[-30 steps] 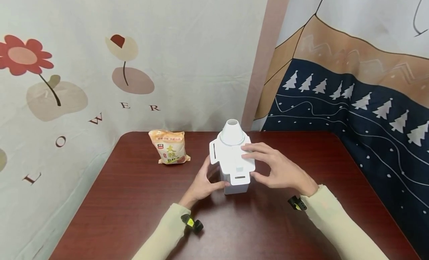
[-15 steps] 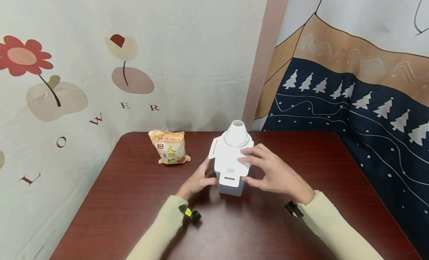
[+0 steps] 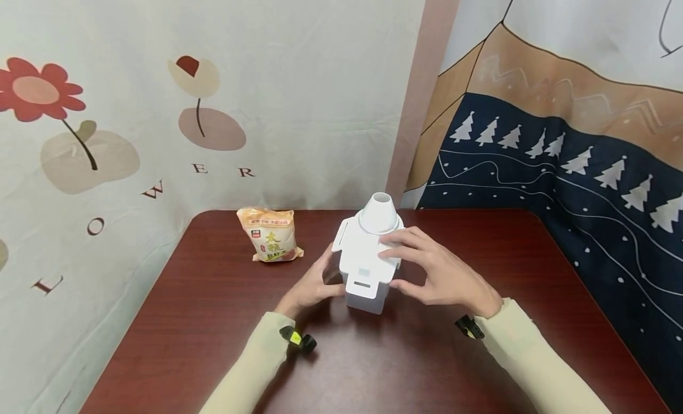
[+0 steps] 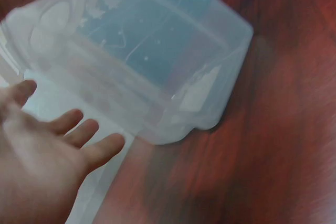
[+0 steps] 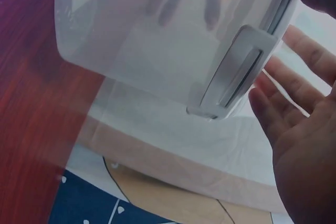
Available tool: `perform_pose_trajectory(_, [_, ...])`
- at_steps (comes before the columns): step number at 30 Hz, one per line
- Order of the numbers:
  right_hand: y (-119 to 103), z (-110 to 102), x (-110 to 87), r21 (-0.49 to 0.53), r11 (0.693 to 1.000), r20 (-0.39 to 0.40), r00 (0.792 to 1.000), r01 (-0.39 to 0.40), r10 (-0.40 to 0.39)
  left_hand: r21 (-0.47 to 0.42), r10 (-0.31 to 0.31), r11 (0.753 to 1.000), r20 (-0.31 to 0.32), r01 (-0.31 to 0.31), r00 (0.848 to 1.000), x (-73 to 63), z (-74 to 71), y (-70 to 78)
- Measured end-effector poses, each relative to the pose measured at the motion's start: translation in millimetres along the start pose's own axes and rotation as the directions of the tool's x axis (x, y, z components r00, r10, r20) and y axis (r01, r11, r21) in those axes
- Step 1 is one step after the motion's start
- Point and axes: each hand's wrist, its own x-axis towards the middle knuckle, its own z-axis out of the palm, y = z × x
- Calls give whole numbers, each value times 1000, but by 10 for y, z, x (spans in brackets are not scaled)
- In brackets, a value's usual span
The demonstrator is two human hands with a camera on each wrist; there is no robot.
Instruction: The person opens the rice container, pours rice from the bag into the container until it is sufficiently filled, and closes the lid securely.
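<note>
A translucent plastic storage container (image 3: 364, 301) stands on the table under a white lid (image 3: 358, 242), with a white cone-shaped cup (image 3: 379, 215) at the lid's back end. My left hand (image 3: 306, 289) holds the container's left side, thumb by the near corner and fingers toward the far side. Its spread fingers (image 4: 105, 149) show beside the clear wall in the left wrist view. Across the lid's right part lie the relaxed fingers of my right hand (image 3: 443, 271), its thumb at the lid's near right edge. A side latch (image 5: 236, 72) shows close to these fingers.
A cream and orange printed bag (image 3: 272, 235) sits at the table's back left. The dark red-brown table (image 3: 213, 319) ends at a pale printed curtain (image 3: 320, 105), with a dark blue tree-patterned cloth (image 3: 512, 165) on the right.
The container has turned, its front latch swinging left and the cone shifting slightly right and nearer. My left hand has slid a little left and the right hand has followed slightly.
</note>
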Motion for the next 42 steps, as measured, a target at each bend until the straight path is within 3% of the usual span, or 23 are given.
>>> perform_pose_trajectory(7, [48, -27, -14, 18, 1000, 23, 999, -23, 23, 15, 1, 1000, -176, 2, 984, -66, 188, -21])
perform_pose_trajectory(10, [57, -27, -19, 19, 1000, 22, 999, -24, 23, 19, -11, 1000, -213, 15, 977, -79, 237, -23])
perform_pose_trajectory(14, [57, -15, -20, 10, 1000, 5, 1000, -13, 13, 1, -3, 1000, -196, 4, 981, -85, 225, -19])
perform_pose_trajectory(22, [-4, 52, 19, -36, 999, -94, 995, 38, -41, -7, 12, 1000, -102, -13, 995, -58, 102, -72])
perform_pose_trajectory(27, [-66, 103, 30, -65, 998, -138, 990, 11, -20, 0, 28, 1000, -59, -28, 998, -36, 25, -92])
perform_pose_trajectory(30, [-107, 135, 38, -83, 996, -158, 988, -15, 2, 1, 38, 999, -57, -38, 998, -26, -17, -102])
perform_pose_trajectory(36, [-161, 181, 62, -115, 993, -191, 982, -27, 5, -91, 97, 991, -21, -98, 995, -2, -69, -135])
perform_pose_trajectory(42, [-158, 142, 57, -115, 993, -166, 986, -26, 6, -20, 127, 992, -42, -128, 991, -43, -65, -129])
